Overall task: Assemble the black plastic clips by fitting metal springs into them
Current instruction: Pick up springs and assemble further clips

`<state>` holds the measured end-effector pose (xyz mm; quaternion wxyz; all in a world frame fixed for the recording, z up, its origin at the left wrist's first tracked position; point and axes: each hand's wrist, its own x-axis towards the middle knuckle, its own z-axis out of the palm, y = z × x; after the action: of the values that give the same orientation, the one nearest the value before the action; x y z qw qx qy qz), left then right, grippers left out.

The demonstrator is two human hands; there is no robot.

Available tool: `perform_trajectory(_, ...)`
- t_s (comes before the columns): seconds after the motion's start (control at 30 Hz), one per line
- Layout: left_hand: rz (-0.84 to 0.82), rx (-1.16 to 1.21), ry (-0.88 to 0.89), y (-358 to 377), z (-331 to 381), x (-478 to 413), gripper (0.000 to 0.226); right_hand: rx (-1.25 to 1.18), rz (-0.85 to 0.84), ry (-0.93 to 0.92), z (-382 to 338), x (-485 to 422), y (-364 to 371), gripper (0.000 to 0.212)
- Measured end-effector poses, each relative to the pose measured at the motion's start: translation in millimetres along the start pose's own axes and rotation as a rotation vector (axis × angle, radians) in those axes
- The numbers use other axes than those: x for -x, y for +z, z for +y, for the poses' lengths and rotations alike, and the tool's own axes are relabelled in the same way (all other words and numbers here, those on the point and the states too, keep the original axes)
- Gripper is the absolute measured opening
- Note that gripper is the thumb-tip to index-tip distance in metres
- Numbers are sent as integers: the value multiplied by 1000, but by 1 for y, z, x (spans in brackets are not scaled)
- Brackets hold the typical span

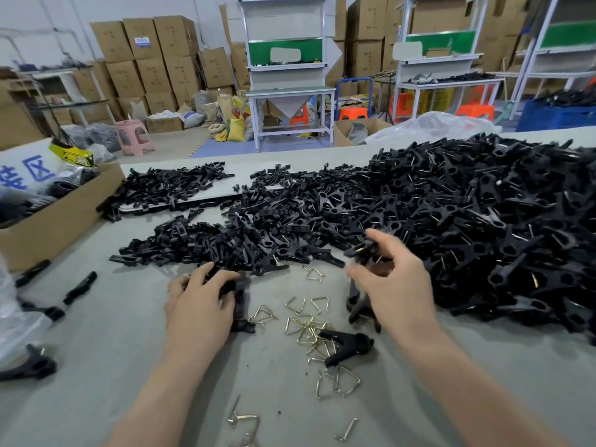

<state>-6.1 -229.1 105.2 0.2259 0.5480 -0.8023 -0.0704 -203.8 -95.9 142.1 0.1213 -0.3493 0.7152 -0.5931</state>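
brass wire springs (304, 327) lie between the hands, nearest the left hand (201, 304) gripping a black plastic clip (241, 304); right hand (393, 282) pinches another.

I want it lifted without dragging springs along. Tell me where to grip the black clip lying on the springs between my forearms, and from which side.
Pinch the black clip at its thick round end, coming from above and the right. Its two prongs splay leftward over the metal springs, so that end looks the most compact and the least tangled.
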Motion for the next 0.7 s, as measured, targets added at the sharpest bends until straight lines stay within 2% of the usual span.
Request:
perform_trajectory(0.07, 46, 39, 48, 0, 1, 1, 23, 68, 92, 7, 1, -2, -3, 69)
perform_trajectory(0.13, 72, 95, 51, -3, 4, 4, 17, 138, 101, -2, -2, 1, -1, 75)
perform_trajectory(0.27, 124, 125, 83, -11, 12, 8, 11, 217, 7, -145, -2, 13, 10, 72)
perform_trajectory(0.37, 169, 173, 167, -14, 21, 11, 21, 218, -75, -255, -1, 20, 17, 65)
perform_trajectory(0.43, 180, 342, 177, -15, 30, 15, 22, 197, -108, -287, -1, 24, 20, 58)
perform_trajectory(0.5, 158, 624, 132, -15, 39, 19, 21, 172, -149, -340, -1, 27, 22, 52)
perform_trajectory(0.7, -118, 1311, -34, -17, 58, 27, 14, 145, -349, -368, -1, 33, 29, 44)
